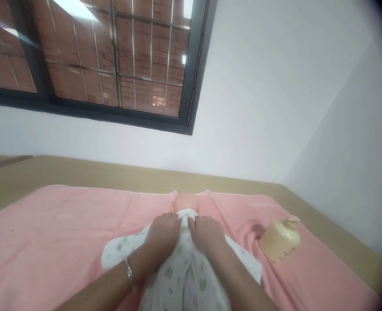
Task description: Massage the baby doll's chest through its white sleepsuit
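A white printed baby garment [185, 268] lies with its sleeves spread to both sides, and a round skin-coloured head, like a doll's [186, 201], shows just beyond its collar. My left hand [165, 231], with a silver bracelet at the wrist, has its fingers closed on the garment just left of the collar. On the right side of the collar, my right hand [207, 231] grips the same cloth. The hands are close together, with a strip of the garment between them. Most of the body under the garment is hidden.
A pink blanket [68, 229] covers much of the wooden table [139, 173]. On its right side stands a tilted-looking pale yellow bottle [279, 242] with a cap. Behind the table are a white wall [243, 108] and a dark-framed window [113, 113] with bars.
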The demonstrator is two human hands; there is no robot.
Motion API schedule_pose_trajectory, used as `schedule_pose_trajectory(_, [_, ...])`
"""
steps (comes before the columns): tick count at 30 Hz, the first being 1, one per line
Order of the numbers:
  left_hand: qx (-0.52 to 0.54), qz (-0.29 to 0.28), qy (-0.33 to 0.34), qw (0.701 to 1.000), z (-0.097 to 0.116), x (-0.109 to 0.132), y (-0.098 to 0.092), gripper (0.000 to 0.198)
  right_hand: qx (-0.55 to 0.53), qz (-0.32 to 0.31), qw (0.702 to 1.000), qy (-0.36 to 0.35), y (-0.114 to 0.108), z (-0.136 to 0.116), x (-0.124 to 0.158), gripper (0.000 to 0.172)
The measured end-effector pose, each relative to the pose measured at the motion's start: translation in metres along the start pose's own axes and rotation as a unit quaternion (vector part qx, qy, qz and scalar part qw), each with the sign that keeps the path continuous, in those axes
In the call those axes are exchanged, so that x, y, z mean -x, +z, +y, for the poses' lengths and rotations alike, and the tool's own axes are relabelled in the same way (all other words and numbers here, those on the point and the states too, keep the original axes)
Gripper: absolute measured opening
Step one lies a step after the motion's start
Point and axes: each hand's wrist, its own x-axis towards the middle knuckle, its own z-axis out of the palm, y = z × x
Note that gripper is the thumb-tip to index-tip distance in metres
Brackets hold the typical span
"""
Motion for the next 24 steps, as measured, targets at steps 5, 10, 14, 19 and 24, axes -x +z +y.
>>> schedule_pose_trajectory(5, [0.031, 0.005, -0.001, 0.999, 0.0, -0.001, 0.0, 0.034, -0.06, -0.053, 0.996, 0.029, 0.002, 0.008, -0.008, 0.064])
schedule_pose_trajectory(10, [0.097, -0.053, -0.083, 0.99, -0.004, 0.001, -0.011, 0.043, 0.054, 0.04, 0.998, -0.007, 0.002, -0.016, 0.013, 0.05])
schedule_pose_trajectory(14, [0.113, -0.017, -0.075, 0.991, -0.002, 0.0, -0.009, 0.045, -0.008, -0.013, 1.0, 0.015, 0.001, -0.006, 0.005, 0.06])
schedule_pose_trajectory(19, [0.147, 0.021, -0.015, 0.989, -0.001, -0.003, -0.004, 0.042, -0.134, -0.098, 0.986, -0.003, -0.003, 0.02, -0.012, 0.069])
schedule_pose_trajectory(24, [0.174, -0.012, -0.077, 0.982, -0.005, -0.001, -0.012, 0.046, -0.058, -0.033, 0.998, -0.01, -0.004, 0.002, 0.003, 0.063])
